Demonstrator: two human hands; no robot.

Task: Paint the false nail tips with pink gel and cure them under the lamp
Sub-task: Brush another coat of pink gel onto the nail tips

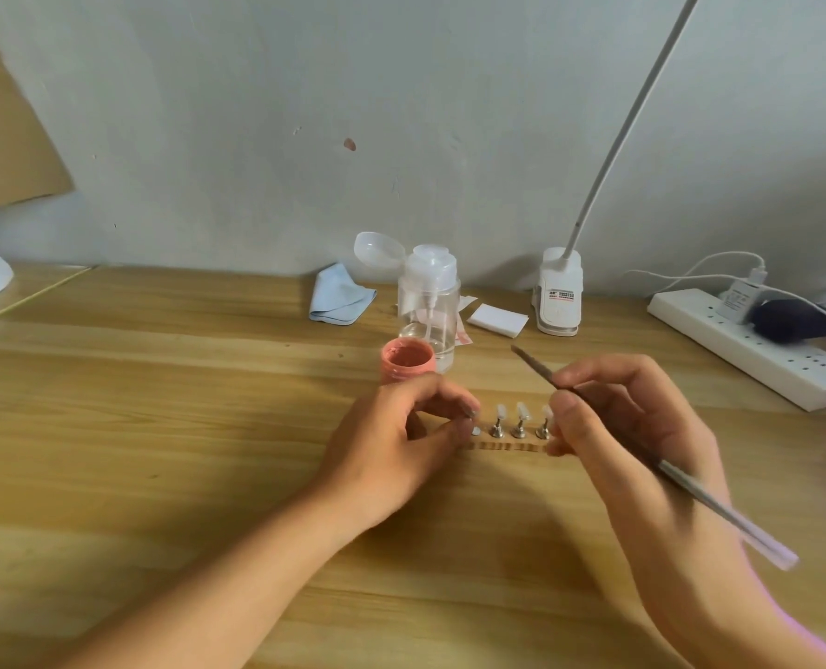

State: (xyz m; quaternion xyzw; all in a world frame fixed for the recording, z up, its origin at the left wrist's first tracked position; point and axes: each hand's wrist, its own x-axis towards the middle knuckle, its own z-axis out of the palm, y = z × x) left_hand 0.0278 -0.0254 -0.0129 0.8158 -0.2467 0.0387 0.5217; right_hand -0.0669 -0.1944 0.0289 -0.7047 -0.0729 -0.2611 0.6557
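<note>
Three nail tips stand just this side of the pink gel jar; our left grip pinches a fourth tip to steady it, our right grip clasps the brush.

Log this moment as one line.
left hand: pinches leftmost nail stand | right hand: holds brush, tip raised | pink gel jar: open | visible nail tips: no pink

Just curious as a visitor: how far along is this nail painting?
Early. Done: the pink gel jar stands open and the nail tips sit on their stands. In hand: the right hand holds the brush, the left hand pinches the leftmost stand. Left: the tips look unpainted, so painting and curing.
</note>
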